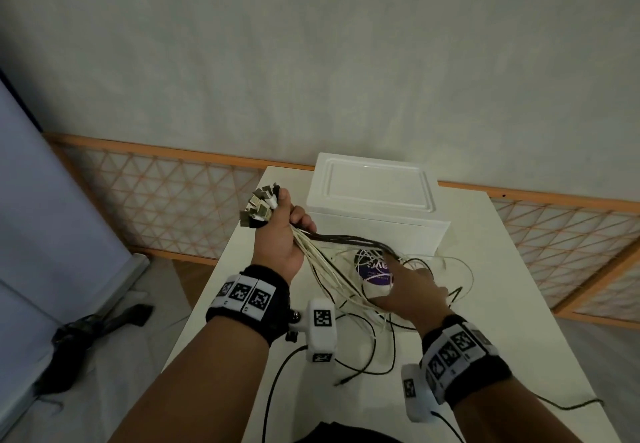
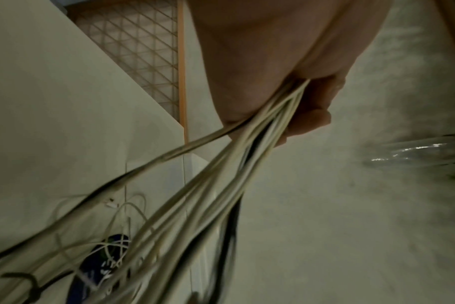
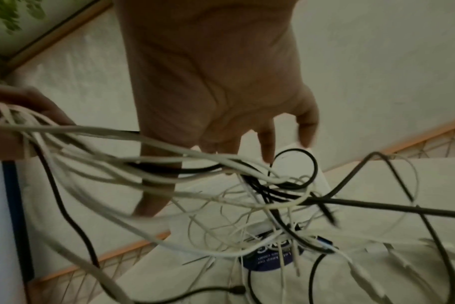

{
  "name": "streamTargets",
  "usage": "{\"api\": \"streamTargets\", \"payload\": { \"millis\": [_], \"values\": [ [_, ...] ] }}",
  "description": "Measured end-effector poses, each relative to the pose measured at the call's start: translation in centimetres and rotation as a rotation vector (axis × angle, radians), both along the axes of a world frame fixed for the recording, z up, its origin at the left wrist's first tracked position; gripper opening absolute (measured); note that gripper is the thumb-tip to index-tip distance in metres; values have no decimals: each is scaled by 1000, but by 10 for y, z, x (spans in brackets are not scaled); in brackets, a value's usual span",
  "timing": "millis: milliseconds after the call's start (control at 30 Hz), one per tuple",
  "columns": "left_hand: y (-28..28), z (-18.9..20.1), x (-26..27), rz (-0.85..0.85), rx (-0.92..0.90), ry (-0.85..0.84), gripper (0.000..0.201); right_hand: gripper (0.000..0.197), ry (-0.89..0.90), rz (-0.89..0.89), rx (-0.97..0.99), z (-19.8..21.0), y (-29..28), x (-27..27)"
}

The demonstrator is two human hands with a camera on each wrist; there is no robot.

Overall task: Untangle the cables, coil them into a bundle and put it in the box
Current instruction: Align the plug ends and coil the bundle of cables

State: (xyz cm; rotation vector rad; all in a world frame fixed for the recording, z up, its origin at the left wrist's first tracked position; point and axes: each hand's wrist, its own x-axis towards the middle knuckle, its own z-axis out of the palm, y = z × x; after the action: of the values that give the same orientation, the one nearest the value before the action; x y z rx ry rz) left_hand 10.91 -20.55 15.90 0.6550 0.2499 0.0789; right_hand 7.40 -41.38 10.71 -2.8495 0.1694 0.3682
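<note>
My left hand [image 1: 277,241] is raised over the table's left side and grips a bunch of white and black cables [image 1: 346,238], their plug ends [image 1: 258,208] sticking out above the fist. In the left wrist view the curled fingers [image 2: 307,117] clamp the cables [image 2: 195,185]. The strands run down to a loose tangle [image 3: 273,195] on the table. My right hand [image 1: 412,290] reaches into that tangle with fingers [image 3: 268,148] straight and spread, holding nothing. The white box [image 1: 370,196] stands behind, its lid on.
A round item with a purple label [image 1: 375,274] lies under the tangle, in front of the box. Loose black cable ends [image 1: 343,382] trail across the white table [image 1: 502,304] toward its near and right edges. An orange lattice fence [image 1: 173,193] runs behind; a dark object [image 1: 86,331] lies on the floor.
</note>
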Motion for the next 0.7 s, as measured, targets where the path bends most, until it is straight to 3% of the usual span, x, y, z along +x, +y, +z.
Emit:
{"api": "streamTargets", "payload": {
  "millis": [67,100,200,267,300,333,400,467,533,600,633,700],
  "values": [
    [2,-4,-1,4,-14,2,35,114,55,23,-16,-2,-1,0],
    [6,-3,-1,11,-28,-3,37,110,77,35,1,-6,-4,1],
    [22,6,3,19,-81,-61,41,47,118,-73,243,-6,-18,2],
    [24,11,4,-7,-72,-96,41,38,67,-117,329,-11,-23,-4],
    [23,12,3,-21,-59,-110,41,33,31,-112,258,-11,-24,-6],
    [21,12,2,-30,-46,-115,41,48,25,-95,188,-12,-24,-8],
    [22,10,1,-15,-36,-110,42,100,38,-32,16,-7,-17,-11],
    [33,11,3,40,-63,-98,45,120,-61,31,-78,10,-10,-15],
    [50,14,7,112,-121,-93,47,102,-149,64,-50,12,-12,-11],
    [60,15,10,143,-148,-78,50,51,-72,-62,210,2,-20,-9],
    [59,14,10,129,-137,-67,51,36,6,-117,313,-8,-23,-9],
    [52,7,8,99,-83,-37,49,31,61,-74,302,-15,-21,-13]
  ]
}}
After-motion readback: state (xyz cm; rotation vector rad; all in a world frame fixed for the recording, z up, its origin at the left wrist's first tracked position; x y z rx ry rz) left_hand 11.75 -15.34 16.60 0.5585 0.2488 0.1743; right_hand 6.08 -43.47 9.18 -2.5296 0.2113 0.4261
